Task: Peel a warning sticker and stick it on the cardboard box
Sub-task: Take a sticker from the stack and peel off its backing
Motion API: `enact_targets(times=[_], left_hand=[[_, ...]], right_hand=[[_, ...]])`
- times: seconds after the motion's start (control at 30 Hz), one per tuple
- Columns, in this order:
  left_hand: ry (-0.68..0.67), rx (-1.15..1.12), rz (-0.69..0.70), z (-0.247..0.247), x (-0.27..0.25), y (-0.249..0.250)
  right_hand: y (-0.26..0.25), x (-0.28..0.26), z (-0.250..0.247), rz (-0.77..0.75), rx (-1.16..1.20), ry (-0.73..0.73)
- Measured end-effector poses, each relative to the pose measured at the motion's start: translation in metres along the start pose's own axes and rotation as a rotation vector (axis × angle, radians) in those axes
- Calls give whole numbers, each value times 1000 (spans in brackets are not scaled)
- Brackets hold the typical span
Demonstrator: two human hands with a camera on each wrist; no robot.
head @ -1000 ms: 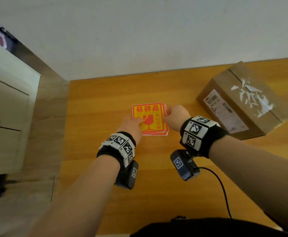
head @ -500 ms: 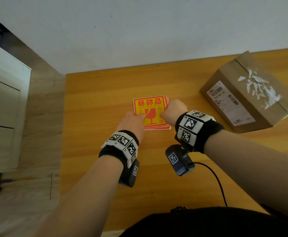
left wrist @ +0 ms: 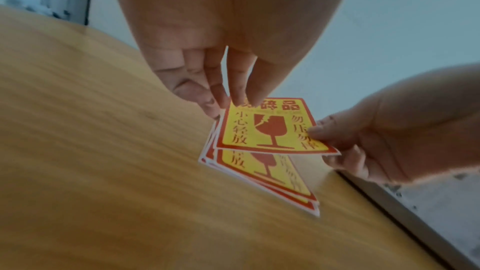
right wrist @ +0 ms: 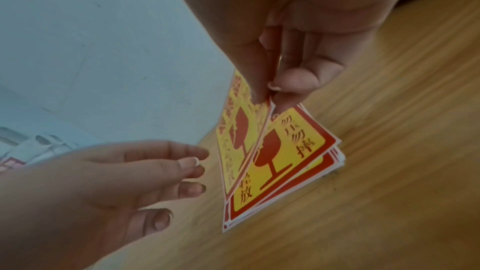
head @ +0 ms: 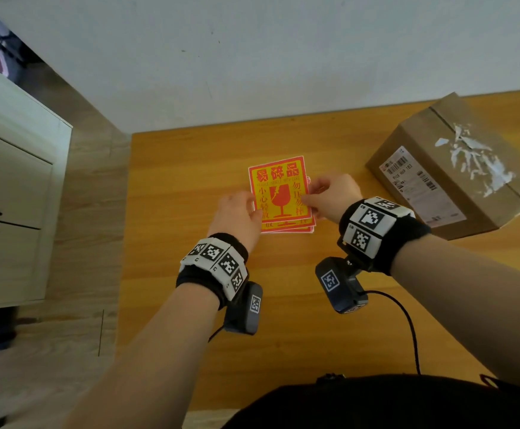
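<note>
A red-and-yellow warning sticker (head: 278, 190) with a broken-glass symbol is raised off a small stack of the same stickers (head: 286, 228) on the wooden table (head: 190, 181). My right hand (head: 311, 196) pinches its right edge between thumb and forefinger, plain in the right wrist view (right wrist: 270, 98). The sheet (right wrist: 241, 141) tilts up from the stack (right wrist: 285, 161). My left hand (head: 254, 209) hovers at the sheet's left edge, fingers loosely bent (right wrist: 200, 159), with a small gap showing in the right wrist view. The cardboard box (head: 456, 168) stands to the right.
The box carries a white shipping label (head: 419, 184) on its side and torn white residue (head: 475, 159) on top. A white drawer cabinet (head: 11, 187) stands left of the table. A black cable (head: 407, 320) trails from my right wrist over the table's near part.
My right hand has lifted the top sticker sheet off the stack, where both hands earlier lay low on it. The left hand has drawn slightly back to the sheet's left edge.
</note>
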State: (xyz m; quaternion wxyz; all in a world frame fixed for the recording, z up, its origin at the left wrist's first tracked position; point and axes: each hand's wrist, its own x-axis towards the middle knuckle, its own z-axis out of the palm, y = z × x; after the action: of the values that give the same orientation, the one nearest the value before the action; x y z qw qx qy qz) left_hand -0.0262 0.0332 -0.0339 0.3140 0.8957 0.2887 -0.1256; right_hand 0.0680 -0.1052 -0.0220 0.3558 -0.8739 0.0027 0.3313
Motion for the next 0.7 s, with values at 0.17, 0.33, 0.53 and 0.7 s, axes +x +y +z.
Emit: enact_targets(times=[0.17, 0.33, 0.53, 0.7], left_hand=[[10, -248, -114, -6, -2, 4], [18, -556, -89, -8, -7, 19], [7, -604, -16, -16, -21, 41], [-79, -703, 36, -17, -31, 66]], right_hand=[[3, -7, -20, -91, 199, 26], [7, -11, -38, -143, 220, 74], [6, -24, -53, -327, -56, 323], [-3, -50, -56, -566, -153, 98]])
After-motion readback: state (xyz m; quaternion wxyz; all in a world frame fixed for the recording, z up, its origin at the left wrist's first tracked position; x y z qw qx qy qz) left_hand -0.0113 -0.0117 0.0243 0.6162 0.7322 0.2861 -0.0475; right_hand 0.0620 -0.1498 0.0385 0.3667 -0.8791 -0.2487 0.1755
